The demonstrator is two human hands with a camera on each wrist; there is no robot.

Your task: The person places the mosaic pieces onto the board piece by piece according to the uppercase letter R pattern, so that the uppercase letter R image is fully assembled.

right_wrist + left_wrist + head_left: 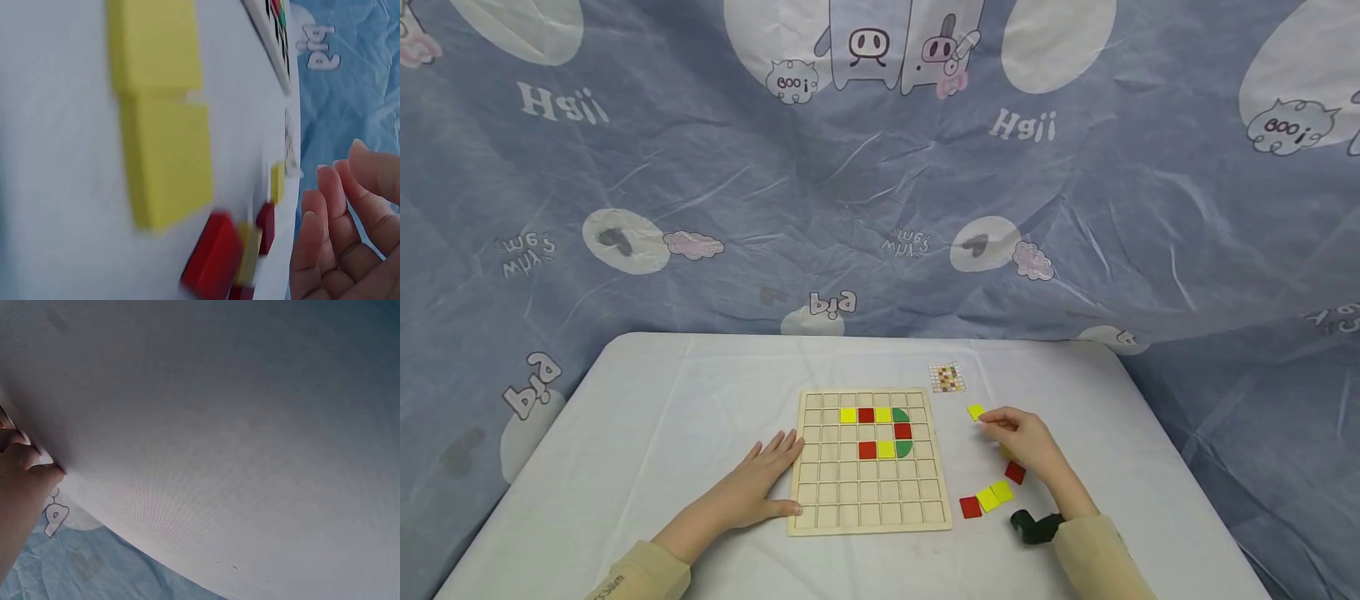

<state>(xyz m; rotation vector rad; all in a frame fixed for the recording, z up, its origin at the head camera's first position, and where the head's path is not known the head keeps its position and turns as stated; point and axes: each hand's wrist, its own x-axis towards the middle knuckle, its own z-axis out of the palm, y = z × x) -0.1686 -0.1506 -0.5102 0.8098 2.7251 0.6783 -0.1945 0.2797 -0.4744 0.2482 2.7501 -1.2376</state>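
A wooden grid board lies on the white table and holds red, yellow and green tiles in its upper middle cells. My left hand lies flat on the table, its fingers straight against the board's left edge; the left wrist view shows only the fingers on the cloth. My right hand hovers right of the board, fingertips right beside a single yellow tile. In the right wrist view its fingers are loosely extended and hold nothing, and that yellow tile lies apart from them.
Loose tiles lie by my right forearm: a red one, two yellow ones and another red one. A dark green object sits near my right wrist. A small pattern card lies beyond the board. A printed blue sheet hangs behind.
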